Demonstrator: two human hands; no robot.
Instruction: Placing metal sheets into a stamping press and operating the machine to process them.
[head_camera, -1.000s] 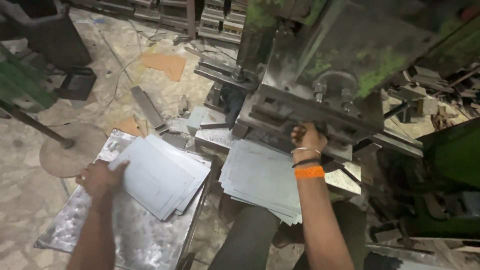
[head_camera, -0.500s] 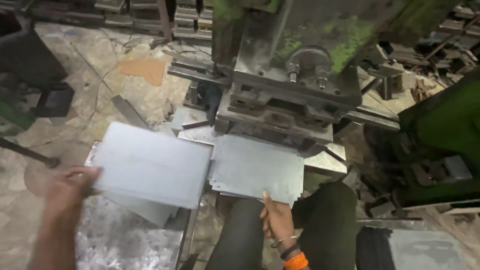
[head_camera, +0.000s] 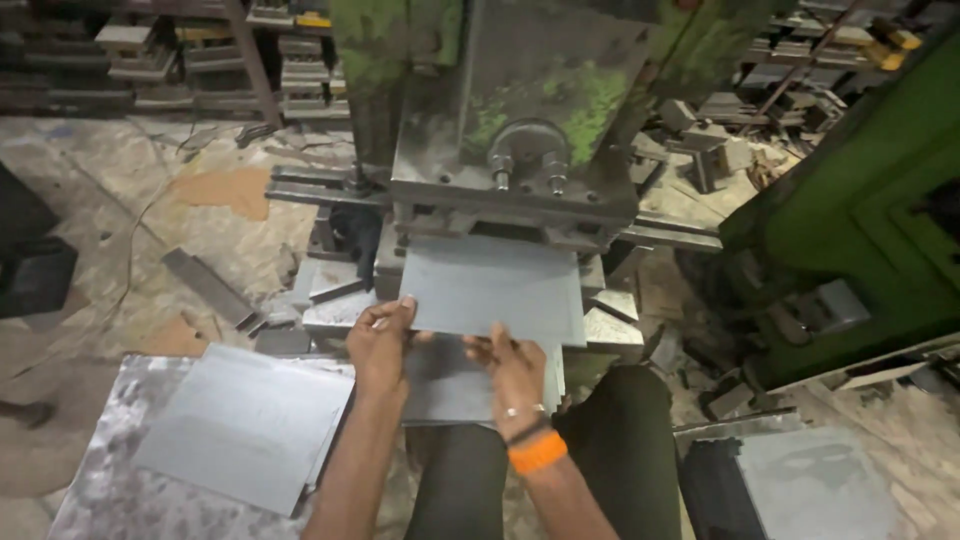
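Observation:
A grey metal sheet (head_camera: 495, 288) lies flat in front of the press machine (head_camera: 515, 130), its far edge under the press block. My left hand (head_camera: 380, 340) grips its near left corner. My right hand (head_camera: 515, 372), with an orange wristband, holds its near edge from below. Beneath the held sheet rests a stack of similar sheets (head_camera: 450, 390) on my lap side. A second stack of grey sheets (head_camera: 240, 425) lies to the left on a mottled metal plate (head_camera: 110, 490).
Green machine body (head_camera: 870, 220) stands at the right. Metal blocks and scrap (head_camera: 720, 150) litter the floor behind. A dark metal bar (head_camera: 210, 288) lies on the floor at left. Another grey sheet (head_camera: 815, 480) sits at lower right. My dark-trousered legs (head_camera: 620, 450) are below.
My left hand left the left-hand stack and came to the press. Both hands now hold one sheet, pushed forward under the press block. The view has moved closer.

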